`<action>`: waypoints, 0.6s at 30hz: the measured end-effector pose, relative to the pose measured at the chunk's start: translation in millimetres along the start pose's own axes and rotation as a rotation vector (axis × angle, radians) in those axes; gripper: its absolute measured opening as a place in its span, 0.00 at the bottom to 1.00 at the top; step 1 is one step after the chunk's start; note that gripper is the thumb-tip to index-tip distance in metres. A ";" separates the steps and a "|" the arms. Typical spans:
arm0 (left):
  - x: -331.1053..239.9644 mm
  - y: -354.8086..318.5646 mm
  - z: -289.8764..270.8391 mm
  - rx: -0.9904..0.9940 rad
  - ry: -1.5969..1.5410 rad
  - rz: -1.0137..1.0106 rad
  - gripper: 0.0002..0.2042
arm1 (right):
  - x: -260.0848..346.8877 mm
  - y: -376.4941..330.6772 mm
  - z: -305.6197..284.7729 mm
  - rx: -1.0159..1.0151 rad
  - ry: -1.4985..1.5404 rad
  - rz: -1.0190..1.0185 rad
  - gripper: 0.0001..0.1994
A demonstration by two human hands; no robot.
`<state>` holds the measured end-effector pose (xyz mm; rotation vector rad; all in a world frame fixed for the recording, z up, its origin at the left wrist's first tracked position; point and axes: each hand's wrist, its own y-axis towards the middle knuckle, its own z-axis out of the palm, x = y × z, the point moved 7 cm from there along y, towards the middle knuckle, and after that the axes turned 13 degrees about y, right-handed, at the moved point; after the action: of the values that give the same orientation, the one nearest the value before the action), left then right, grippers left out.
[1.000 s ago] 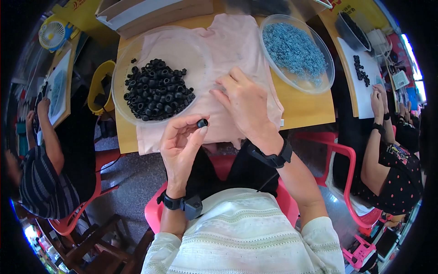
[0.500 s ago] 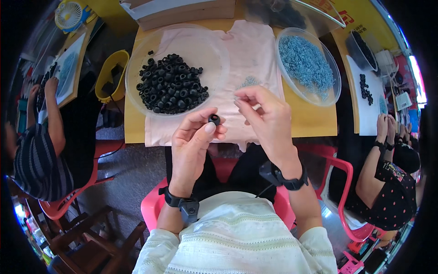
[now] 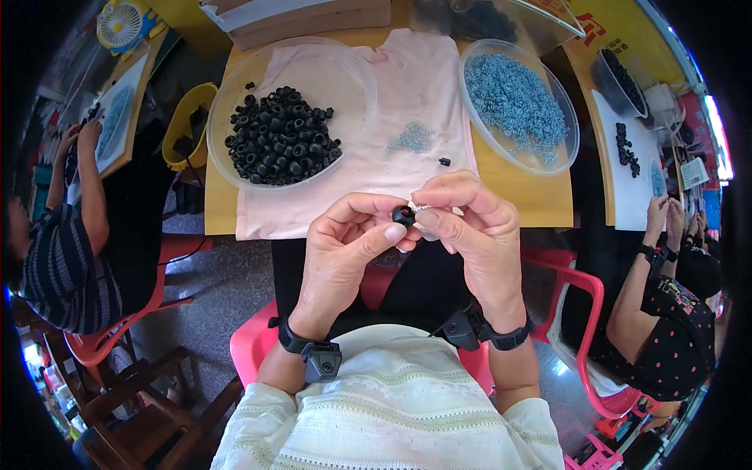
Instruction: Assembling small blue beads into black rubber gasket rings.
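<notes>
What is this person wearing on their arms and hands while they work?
Both hands are bare: no gloves. The left hand and right hand each have a black strap around the wrist carrying a small black boxy device on the near side. Cream knitted sleeves with a ribbed, wavy pattern cover the upper arms; the forearms are uncovered.

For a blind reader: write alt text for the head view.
Two hands meet above the lap: the left hand pinches a black ring, the right hand presses a small metal piece to it. Beyond, dishes of black rings and blue-grey pieces.
</notes>
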<state>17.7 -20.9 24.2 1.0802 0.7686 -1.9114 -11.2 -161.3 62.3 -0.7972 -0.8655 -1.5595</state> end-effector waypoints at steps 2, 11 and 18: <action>2.8 0.5 1.0 0.031 0.019 0.016 0.11 | 1.4 -1.3 1.8 -0.007 0.026 -0.003 0.08; 5.9 0.4 0.1 0.032 -0.007 0.000 0.11 | -8.0 -2.7 -1.5 0.000 0.008 -0.014 0.08; 12.6 3.4 -11.1 -0.005 -0.020 -0.041 0.09 | 16.9 -7.0 19.5 0.104 -0.887 -0.528 0.14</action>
<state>21.0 -18.1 7.7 1.0485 0.7895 -1.9508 -19.9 -152.0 85.8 -1.2813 -1.9055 -1.5652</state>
